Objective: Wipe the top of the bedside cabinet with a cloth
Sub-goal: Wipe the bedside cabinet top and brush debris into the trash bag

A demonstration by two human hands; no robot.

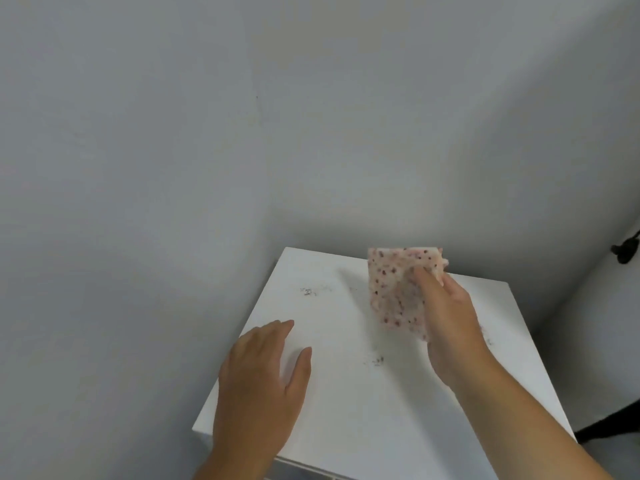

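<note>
Hanging from the right hand (450,317) over the far right part of the cabinet top, the cloth (398,289) is a pale, folded piece dotted with red and dark specks, held upright with its lower edge just above the surface; I cannot tell whether it touches. The right hand's fingers (427,277) are closed on the cloth's right side, thumb across its front. The white bedside cabinet (363,410) stands tucked into a corner where two grey walls (173,150) meet. Dark crumbs of dirt (308,291) lie on its top at about ten o'clock from the cloth, with another small patch at six o'clock from it and a few specks beside the right wrist. The left hand (263,379) rests flat on the near left part of the top, at about seven o'clock from the cloth, fingers spread loosely and holding nothing. A small dark fitting (625,252) shows on the wall at three o'clock.
</note>
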